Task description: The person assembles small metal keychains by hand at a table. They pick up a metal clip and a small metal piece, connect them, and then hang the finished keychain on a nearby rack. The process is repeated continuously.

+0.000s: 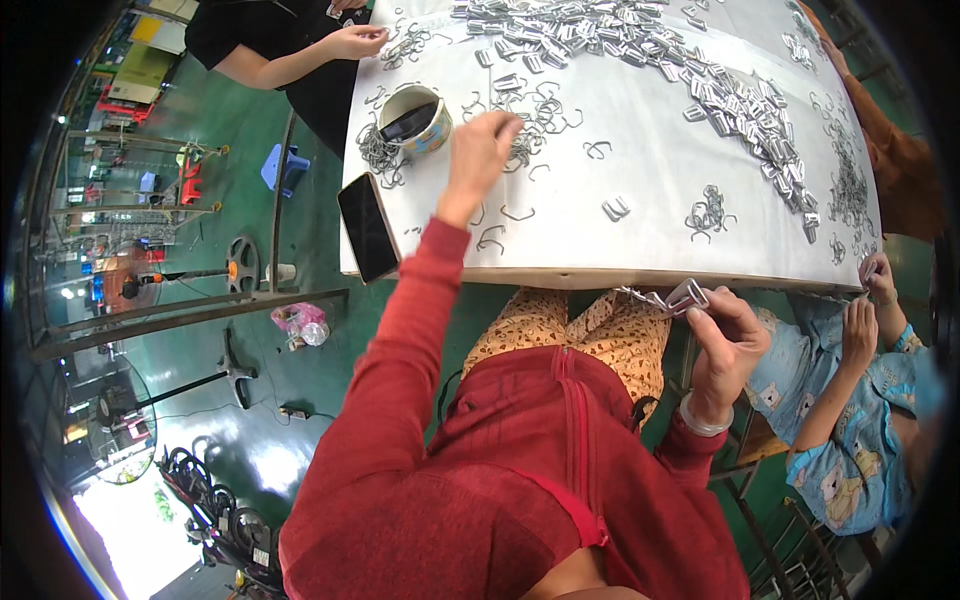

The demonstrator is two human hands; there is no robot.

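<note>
My left hand [482, 158] is over the white table, its fingers curled together beside a loose pile of bent wire hooks [545, 112]. Whatever those fingers may hold is hidden. Just off the table's front edge, my right hand [728, 350] pinches a shiny metal buckle [686, 297] between thumb and fingers. A thin, chain-like metal strip [640, 296] reaches left from the buckle. A single metal buckle [615, 208] and a small cluster of wire hooks [709, 212] lie on the tabletop in front of me.
A big heap of metal buckles [740, 115] spreads across the table [640, 250]. To the left stand a tub [432, 130] with a dark object inside and a phone [368, 228]. Another person's hand [355, 42] works at far left; other people sit along the right.
</note>
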